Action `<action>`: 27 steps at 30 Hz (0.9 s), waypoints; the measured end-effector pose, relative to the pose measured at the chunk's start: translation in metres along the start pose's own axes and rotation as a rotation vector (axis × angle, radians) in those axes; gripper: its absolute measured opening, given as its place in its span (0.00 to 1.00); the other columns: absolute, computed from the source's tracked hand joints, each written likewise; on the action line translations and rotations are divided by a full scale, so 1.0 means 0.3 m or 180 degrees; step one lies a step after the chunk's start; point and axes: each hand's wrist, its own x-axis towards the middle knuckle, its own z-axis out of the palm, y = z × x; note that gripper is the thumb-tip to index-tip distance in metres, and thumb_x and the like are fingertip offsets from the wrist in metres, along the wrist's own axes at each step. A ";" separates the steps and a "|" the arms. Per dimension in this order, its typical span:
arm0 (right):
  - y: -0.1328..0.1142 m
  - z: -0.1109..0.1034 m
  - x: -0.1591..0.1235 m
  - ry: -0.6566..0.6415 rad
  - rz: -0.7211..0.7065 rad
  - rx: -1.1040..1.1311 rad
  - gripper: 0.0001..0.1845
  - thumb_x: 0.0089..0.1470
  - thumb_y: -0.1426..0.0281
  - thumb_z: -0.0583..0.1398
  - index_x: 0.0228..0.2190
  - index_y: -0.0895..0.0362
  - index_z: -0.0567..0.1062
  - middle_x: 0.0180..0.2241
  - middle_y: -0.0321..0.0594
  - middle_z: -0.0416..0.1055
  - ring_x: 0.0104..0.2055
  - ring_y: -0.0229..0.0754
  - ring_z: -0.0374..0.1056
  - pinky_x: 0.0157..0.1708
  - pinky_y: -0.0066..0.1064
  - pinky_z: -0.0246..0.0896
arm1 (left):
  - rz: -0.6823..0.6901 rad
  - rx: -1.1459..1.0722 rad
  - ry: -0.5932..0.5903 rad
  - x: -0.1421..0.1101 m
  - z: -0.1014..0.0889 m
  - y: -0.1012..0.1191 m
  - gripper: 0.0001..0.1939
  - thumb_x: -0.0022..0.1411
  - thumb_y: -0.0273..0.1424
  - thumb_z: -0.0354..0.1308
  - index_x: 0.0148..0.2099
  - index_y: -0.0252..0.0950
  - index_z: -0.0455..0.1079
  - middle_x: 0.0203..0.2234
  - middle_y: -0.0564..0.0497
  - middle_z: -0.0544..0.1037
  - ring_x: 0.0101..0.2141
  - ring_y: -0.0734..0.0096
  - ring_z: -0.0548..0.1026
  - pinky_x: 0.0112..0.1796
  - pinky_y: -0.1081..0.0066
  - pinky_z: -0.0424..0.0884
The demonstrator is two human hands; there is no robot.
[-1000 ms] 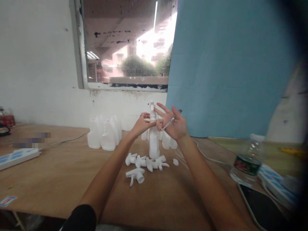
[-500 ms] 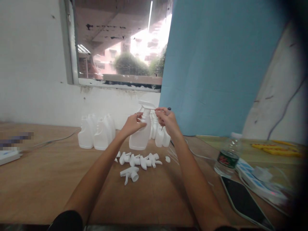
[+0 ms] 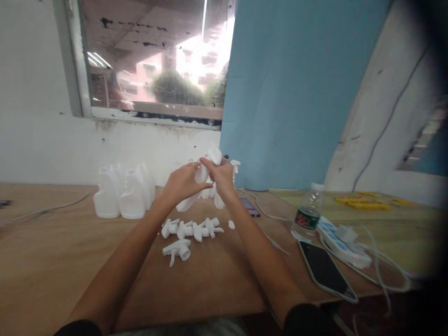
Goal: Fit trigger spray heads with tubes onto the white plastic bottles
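Observation:
A white spray bottle [image 3: 188,202] is tilted in front of me, its trigger head [image 3: 214,152] at the upper right. My left hand [image 3: 182,183] is closed around the bottle's neck and upper body. With my right hand [image 3: 223,177] I grip the bottle just under the trigger head; a dark-ended, pen-like tool [image 3: 226,157] also sticks out of that hand, its kind unclear. Several loose white trigger heads [image 3: 189,229] lie in a row below, and a single trigger head [image 3: 177,250] lies nearer. Behind my hands, more white bottles [image 3: 219,200] are partly hidden.
Several headless white bottles [image 3: 133,196] stand at left. To the right are a water bottle [image 3: 307,217], a phone [image 3: 327,270], a power strip [image 3: 341,245] and cables. Another phone [image 3: 250,207] lies further back. Yellow items [image 3: 364,203] rest on the right surface.
The spray bottle has gone from upright to tilted, its head turned. My right hand has moved in against its neck, beside my left hand. The view has shifted right.

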 end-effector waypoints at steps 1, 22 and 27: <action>0.004 0.006 -0.004 0.0023 0.0006 -0.0008 0.21 0.32 0.57 0.70 0.24 0.58 0.72 0.17 0.33 0.64 0.20 0.35 0.59 0.16 0.26 0.51 | 0.0014 0.0157 -0.0010 -0.002 -0.009 0.004 0.27 0.50 0.47 0.62 0.47 0.34 0.70 0.38 0.43 0.77 0.38 0.56 0.74 0.39 0.66 0.67; 0.083 -0.002 -0.002 -0.0878 0.0039 0.0184 0.25 0.30 0.57 0.71 0.30 0.56 0.71 0.26 0.32 0.68 0.29 0.36 0.63 0.31 0.28 0.60 | 0.0294 -0.0407 -0.0850 0.010 -0.095 -0.122 0.19 0.54 0.37 0.56 0.47 0.36 0.72 0.37 0.49 0.78 0.36 0.65 0.73 0.40 0.67 0.68; 0.069 0.000 -0.013 -0.1165 0.0059 0.0726 0.22 0.34 0.56 0.70 0.29 0.56 0.75 0.29 0.36 0.72 0.35 0.41 0.67 0.35 0.31 0.61 | 0.0152 -0.0899 -0.0923 0.010 -0.104 -0.135 0.18 0.54 0.37 0.52 0.44 0.33 0.72 0.37 0.49 0.77 0.37 0.63 0.73 0.41 0.66 0.68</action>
